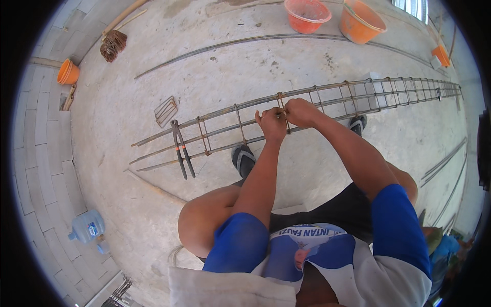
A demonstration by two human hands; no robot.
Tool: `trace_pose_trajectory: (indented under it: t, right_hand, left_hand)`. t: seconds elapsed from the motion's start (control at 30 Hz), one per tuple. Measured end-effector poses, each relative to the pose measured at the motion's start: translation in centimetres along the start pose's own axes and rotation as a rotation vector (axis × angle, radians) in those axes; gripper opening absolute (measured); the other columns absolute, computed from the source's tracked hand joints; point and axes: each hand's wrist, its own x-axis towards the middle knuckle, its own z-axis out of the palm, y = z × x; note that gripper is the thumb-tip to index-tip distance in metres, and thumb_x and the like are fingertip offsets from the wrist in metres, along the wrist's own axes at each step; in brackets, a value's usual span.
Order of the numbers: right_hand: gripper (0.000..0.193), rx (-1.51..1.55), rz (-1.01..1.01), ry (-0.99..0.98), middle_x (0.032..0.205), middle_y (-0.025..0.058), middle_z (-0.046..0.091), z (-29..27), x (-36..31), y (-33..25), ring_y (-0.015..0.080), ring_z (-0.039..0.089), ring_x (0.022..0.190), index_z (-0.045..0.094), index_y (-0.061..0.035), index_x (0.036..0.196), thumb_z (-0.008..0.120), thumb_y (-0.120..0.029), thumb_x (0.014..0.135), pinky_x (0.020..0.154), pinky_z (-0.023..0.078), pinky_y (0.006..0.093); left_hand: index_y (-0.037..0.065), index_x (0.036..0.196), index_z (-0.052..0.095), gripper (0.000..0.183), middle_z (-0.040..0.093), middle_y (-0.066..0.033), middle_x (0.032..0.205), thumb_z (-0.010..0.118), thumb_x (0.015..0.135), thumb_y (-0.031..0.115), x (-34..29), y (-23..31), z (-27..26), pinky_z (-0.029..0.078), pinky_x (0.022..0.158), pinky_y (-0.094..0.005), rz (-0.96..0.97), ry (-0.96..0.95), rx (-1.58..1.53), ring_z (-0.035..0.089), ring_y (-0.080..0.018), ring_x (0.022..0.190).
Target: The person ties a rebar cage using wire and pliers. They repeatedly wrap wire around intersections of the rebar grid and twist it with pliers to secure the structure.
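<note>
A long rebar cage [225,110] runs across the floor in front of me, its bars joined by square stirrups [239,124]. My left hand [272,124] is curled at the cage, beside a rusty stirrup, its thumb apart. Touching close beside it, my right hand [300,112] is closed in a pinch at the same stirrup. What the fingers of both hands hold is too small and hidden to make out. End-cutting nippers [182,148] with dark handles and orange bands rest with their jaws on the cage's left part.
Loose stirrups [165,111] lie beyond the cage's left end, and a brown wire bundle [113,46] farther back. Long rebars [204,48] lie beyond. A red basin [307,15] and orange tub [362,21] stand far off. A water jug [88,226] lies by the left block wall [43,153].
</note>
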Motion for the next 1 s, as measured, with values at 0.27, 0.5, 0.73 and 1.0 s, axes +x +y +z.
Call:
trace_pose_trajectory:
  t: [0.27, 0.5, 0.73, 1.0]
  right_hand:
    - [0.027, -0.142, -0.211, 0.575, 0.111, 0.0198, 0.059, -1.1, -5.7, -5.5, 0.0349, 0.059, 0.104, 0.065, -0.0006, 0.107, 0.062, -0.015, 0.084, 0.087, 0.048, 0.0443]
    - [0.038, 0.389, -0.200, -0.097, 0.112, 0.0197, 0.060, 5.1, -14.2, -7.3, 0.0349, 0.059, 0.107, 0.064, -0.0057, 0.119, 0.063, -0.026, 0.087, 0.094, 0.046, 0.0436]
    - [0.043, 0.457, -0.148, -0.269, 0.107, 0.0211, 0.067, 8.6, -16.8, -7.2, 0.0354, 0.063, 0.104, 0.064, -0.0032, 0.120, 0.063, -0.028, 0.085, 0.091, 0.048, 0.0441]
    - [0.042, 0.403, -0.105, -0.227, 0.106, 0.0193, 0.066, 8.2, -19.1, -6.0, 0.0359, 0.061, 0.106, 0.064, -0.0036, 0.119, 0.063, -0.029, 0.086, 0.093, 0.047, 0.0451]
  left_hand:
    - [0.012, 0.092, 0.072, 0.017, 0.071, -0.0141, 0.090, 0.062, 0.082, 0.022, 4.3, -4.0, -6.9, 0.049, 0.090, -0.0468, 0.071, -0.109, 0.100, 0.066, -0.0339, 0.091]
    - [0.001, 0.092, 0.071, 0.040, 0.069, -0.0215, 0.100, 0.065, 0.078, 0.039, 12.3, -12.4, -34.7, 0.052, 0.084, -0.0457, -0.134, -0.337, 0.907, 0.065, -0.0389, 0.097]
    - [-0.002, 0.114, 0.060, 0.075, 0.066, -0.0253, 0.108, 0.072, 0.070, 0.058, -0.5, -18.0, -29.1, 0.051, 0.085, -0.0480, -0.456, -0.181, 0.575, 0.065, -0.0389, 0.102]
    - [-0.003, 0.113, 0.057, 0.064, 0.068, -0.0183, 0.094, 0.074, 0.073, 0.045, -2.8, -21.0, -30.7, 0.053, 0.079, -0.0422, -0.376, 0.039, 0.512, 0.067, -0.0332, 0.089]
